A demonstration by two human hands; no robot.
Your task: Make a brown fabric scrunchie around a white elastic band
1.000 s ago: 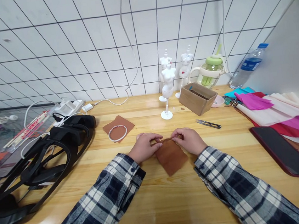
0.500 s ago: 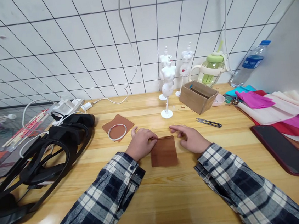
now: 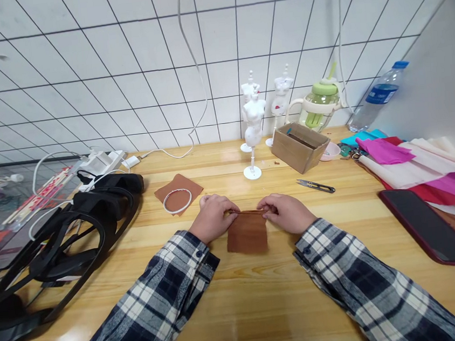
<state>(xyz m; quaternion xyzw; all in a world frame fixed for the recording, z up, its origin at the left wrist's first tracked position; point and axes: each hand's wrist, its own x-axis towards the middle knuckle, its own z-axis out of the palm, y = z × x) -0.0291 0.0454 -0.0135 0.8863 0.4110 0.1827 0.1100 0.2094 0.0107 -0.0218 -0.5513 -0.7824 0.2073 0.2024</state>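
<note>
A small folded brown cloth (image 3: pixel 247 234) lies on the wooden table (image 3: pixel 241 299) in front of me. My left hand (image 3: pixel 213 217) pinches its top left corner. My right hand (image 3: pixel 288 212) pinches its top right corner, so the upper edge is held between both hands. Both sleeves are dark plaid. A second brown cloth piece (image 3: pixel 179 191) with a white ring (image 3: pixel 177 201) on it lies just beyond my left hand. Small thread snips (image 3: pixel 315 185) lie beyond my right hand.
White mini mannequins (image 3: pixel 252 124) and a cardboard box (image 3: pixel 299 147) stand at the back. A black headset with straps (image 3: pixel 67 231) fills the left. Coloured paper sheets (image 3: pixel 422 166), a dark phone (image 3: pixel 428 227), a green cup (image 3: pixel 318 108) and a water bottle (image 3: pixel 378 95) sit at the right.
The cloth went from tilted in both hands to lying flat and squared on the table. My right hand briefly let go, then came back and pinched the top right corner.
</note>
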